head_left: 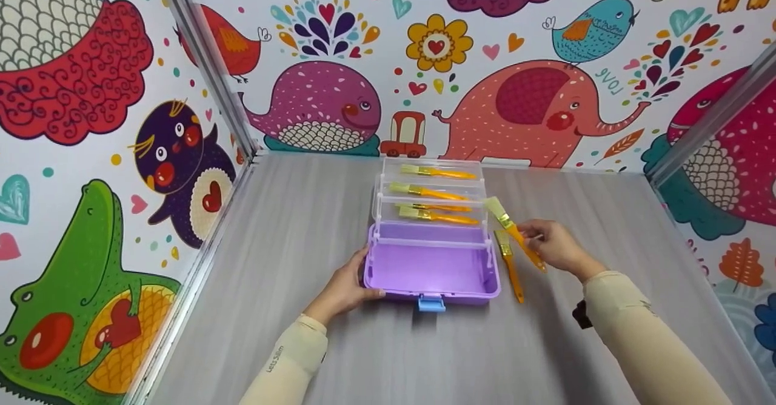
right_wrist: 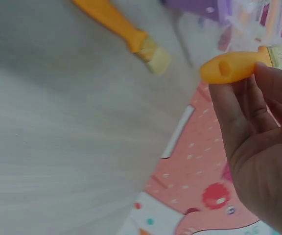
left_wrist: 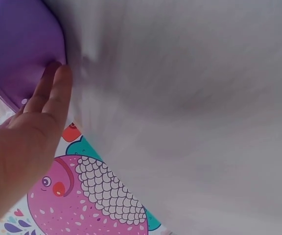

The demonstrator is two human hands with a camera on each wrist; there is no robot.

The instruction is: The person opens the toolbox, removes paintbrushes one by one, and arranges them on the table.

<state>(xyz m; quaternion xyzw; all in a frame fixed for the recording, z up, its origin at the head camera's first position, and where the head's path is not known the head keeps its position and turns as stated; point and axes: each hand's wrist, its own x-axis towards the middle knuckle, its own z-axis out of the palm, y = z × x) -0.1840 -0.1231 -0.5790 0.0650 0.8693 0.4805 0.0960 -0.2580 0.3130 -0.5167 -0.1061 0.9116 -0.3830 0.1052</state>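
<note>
My right hand pinches the orange handle of a paintbrush between thumb and fingers, its pale bristles pointing up and left. In the right wrist view the paintbrush handle sticks out past the fingertips. Another paintbrush lies on the table just right of the open purple toolbox. Straight fingers of my left hand rest against the toolbox's left wall, the thumb at its front corner. Clear trays fan out behind the toolbox's bare main compartment and bear several paintbrushes.
A blue latch hangs at the toolbox's front. The grey wood-grain table is bounded by walls with cartoon animals, among them an elephant and a crocodile. Metal strips run along the wall corners.
</note>
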